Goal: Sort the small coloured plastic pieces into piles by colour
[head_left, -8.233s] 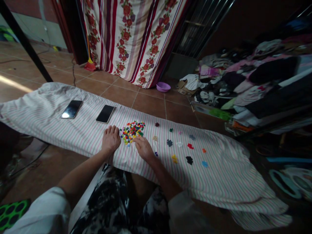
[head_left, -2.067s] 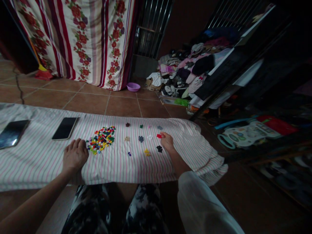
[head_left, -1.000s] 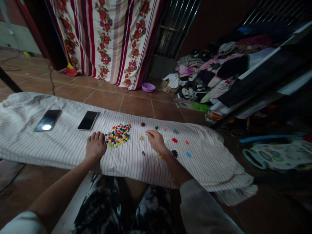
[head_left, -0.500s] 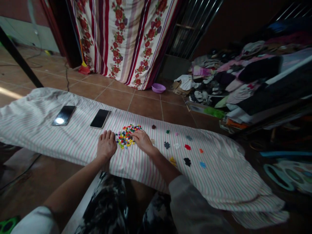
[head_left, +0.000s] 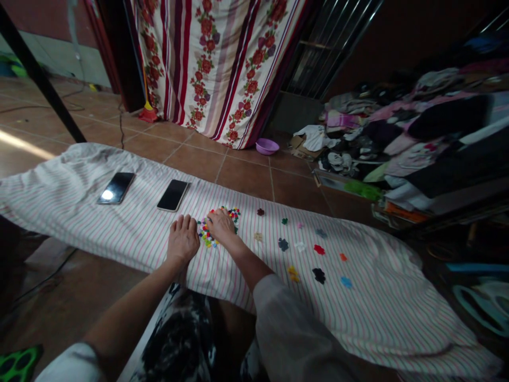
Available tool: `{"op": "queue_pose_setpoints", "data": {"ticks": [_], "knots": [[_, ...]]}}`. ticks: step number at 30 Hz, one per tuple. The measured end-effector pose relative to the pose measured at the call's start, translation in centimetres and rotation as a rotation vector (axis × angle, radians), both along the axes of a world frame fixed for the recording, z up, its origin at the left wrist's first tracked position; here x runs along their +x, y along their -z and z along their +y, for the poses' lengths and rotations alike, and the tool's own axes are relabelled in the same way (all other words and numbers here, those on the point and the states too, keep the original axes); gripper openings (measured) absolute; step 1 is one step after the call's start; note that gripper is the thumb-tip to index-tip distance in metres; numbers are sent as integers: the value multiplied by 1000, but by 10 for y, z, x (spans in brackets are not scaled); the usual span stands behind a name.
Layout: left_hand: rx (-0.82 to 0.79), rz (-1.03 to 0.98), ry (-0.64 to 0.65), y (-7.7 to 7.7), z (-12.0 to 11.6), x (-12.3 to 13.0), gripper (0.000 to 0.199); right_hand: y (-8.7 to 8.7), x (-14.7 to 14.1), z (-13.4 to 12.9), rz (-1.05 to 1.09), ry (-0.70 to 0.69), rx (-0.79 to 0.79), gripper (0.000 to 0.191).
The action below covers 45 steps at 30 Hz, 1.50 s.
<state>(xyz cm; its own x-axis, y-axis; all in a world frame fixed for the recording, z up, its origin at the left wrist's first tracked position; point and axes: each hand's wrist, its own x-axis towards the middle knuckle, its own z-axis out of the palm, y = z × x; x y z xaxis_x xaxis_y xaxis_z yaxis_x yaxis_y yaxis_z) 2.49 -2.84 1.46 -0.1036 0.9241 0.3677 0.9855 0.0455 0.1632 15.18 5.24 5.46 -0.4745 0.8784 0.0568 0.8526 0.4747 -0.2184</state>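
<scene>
A mixed pile of small multicoloured pieces (head_left: 207, 239) lies on the striped cloth (head_left: 226, 270). My right hand (head_left: 221, 225) reaches over it, fingers bent and close together, the tips down among the pieces. What they pinch, if anything, is hidden. Left of the pile, my left hand (head_left: 183, 239) rests flat on the cloth, fingers stretched out. To the right lie several single-colour clusters, among them brown (head_left: 260, 212), tan (head_left: 258, 236), dark grey (head_left: 283, 244), red (head_left: 319, 249), yellow (head_left: 293, 274), black (head_left: 318, 275) and light blue (head_left: 346, 282).
Two phones, one with a bright reflection (head_left: 116, 188) and one dark (head_left: 173, 194), lie on the cloth to the left. Beyond the far edge are a purple basin (head_left: 267, 146) and a floral curtain (head_left: 222, 69). A heap of clothes (head_left: 397, 127) fills the right background.
My right hand has moved left across the pile and now covers more of it. My left hand stays flat on the cloth. The whole view has shifted slightly.
</scene>
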Motion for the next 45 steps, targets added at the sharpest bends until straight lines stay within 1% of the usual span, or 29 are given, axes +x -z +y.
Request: {"op": "queue_pose_setpoints", "data": {"ticks": [3, 7, 12, 18, 23, 30, 35, 39, 42, 45], "knots": [[-4, 9, 3, -1, 0, 0, 34, 3, -1, 1, -7, 15, -13, 27], [0, 10, 3, 0, 0, 0, 35, 4, 0, 1, 41, 24, -14, 19], [2, 12, 0, 3, 1, 0, 37, 4, 3, -1, 106, 1, 12, 15], [3, 4, -3, 4, 1, -1, 36, 14, 7, 2, 258, -22, 41, 10], [7, -4, 2, 2, 0, -1, 34, 17, 12, 2, 383, -10, 38, 11], [-5, 6, 6, -1, -1, 0, 34, 17, 24, 0, 412, 5, 29, 16], [-13, 7, 24, 0, -2, -2, 35, 17, 39, -2, 388, 52, 54, 19], [-13, 19, 25, -1, -3, -2, 35, 18, 58, -1, 393, 89, 47, 18], [-15, 27, 19, -3, -4, -1, 35, 18, 77, 3, 457, 137, 38, 22], [-23, 36, 21, -5, -5, -1, 35, 20, 103, 9, 516, 209, 69, 27]]}}
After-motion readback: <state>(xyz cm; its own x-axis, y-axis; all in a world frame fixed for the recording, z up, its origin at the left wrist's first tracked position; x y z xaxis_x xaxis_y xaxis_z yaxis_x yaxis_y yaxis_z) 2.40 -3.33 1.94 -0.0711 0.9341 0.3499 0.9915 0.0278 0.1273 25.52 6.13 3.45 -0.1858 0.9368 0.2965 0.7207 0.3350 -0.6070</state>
